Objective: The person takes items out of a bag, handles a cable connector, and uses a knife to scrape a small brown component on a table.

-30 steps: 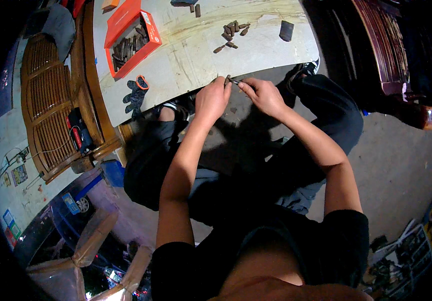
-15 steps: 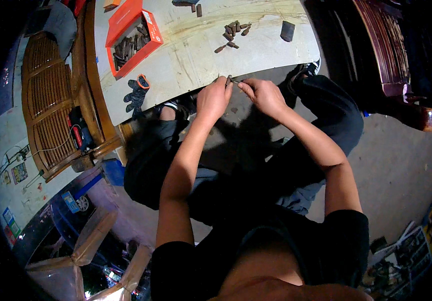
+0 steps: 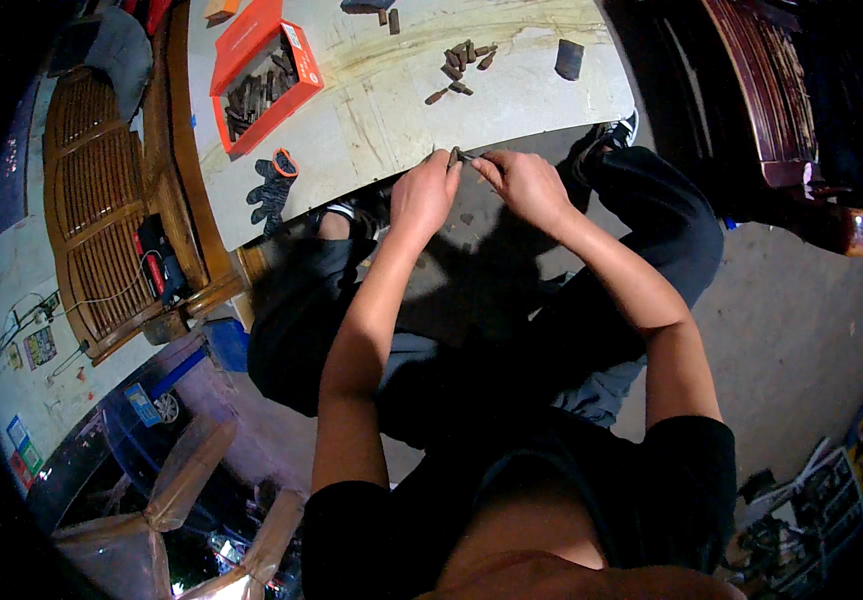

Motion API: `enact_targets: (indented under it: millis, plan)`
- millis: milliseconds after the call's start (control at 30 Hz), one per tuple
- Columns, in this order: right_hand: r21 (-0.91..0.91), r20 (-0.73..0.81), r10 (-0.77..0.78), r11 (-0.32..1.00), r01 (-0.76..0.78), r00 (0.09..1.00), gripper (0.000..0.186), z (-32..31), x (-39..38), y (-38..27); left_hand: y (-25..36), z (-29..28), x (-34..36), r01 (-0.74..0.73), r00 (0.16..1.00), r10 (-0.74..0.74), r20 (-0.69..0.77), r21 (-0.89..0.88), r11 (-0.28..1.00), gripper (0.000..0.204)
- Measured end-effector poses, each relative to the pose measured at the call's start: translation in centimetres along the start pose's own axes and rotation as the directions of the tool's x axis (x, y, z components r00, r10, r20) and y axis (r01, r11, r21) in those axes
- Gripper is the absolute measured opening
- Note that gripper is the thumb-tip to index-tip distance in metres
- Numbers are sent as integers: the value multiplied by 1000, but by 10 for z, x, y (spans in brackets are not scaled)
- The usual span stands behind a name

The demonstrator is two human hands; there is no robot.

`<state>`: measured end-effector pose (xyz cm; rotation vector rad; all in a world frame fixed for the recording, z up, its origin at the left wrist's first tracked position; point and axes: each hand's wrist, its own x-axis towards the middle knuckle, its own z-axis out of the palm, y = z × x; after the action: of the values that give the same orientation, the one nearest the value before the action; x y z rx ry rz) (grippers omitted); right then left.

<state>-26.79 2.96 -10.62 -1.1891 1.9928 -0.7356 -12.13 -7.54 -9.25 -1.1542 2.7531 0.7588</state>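
My left hand [image 3: 425,193] and my right hand [image 3: 524,186] meet at the near edge of a pale board [image 3: 391,110], both pinching one small dark brown piece [image 3: 459,155] between their fingertips. Whether there is a second piece in the right fingers I cannot tell. A loose cluster of similar brown pieces [image 3: 461,62] lies farther out on the board. An orange box [image 3: 261,82] filled with more such pieces sits at the board's far left.
A dark glove with an orange cuff [image 3: 273,186] lies on the board's left edge. A dark block [image 3: 569,59] rests at its right. A slatted wooden chair [image 3: 101,220] stands to the left, dark wooden furniture [image 3: 771,100] to the right, wrapped cartons [image 3: 171,500] at lower left.
Both hands stay at the board's edge on the small piece; the fingers have shifted only slightly.
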Motion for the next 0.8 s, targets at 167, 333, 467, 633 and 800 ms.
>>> enact_targets:
  millis: [167, 333, 467, 633, 800]
  plan:
    - [4, 37, -16, 1000, 16, 999, 44, -3, -3, -5, 2, -3, 1, 27, 999, -28, 26, 31, 999, 28]
    - [7, -37, -12, 1000, 12, 999, 42, -1, 2, 1, 2, -1, 1, -1, 1000, 1, 18, 16, 1000, 28]
    - [-18, -13, -17, 1000, 17, 1000, 41, -1, 3, 2, 2, -3, 0, 11, 999, -12, 35, 37, 999, 28]
    - [-9, 18, -10, 1000, 10, 1000, 40, -1, 0, -2, -1, -1, -1, -16, 1000, 15, 18, 25, 1000, 27]
    - [27, -11, -7, 1000, 7, 1000, 41, -2, 4, 2, 6, -6, -1, 14, 999, -16, 52, 34, 999, 26]
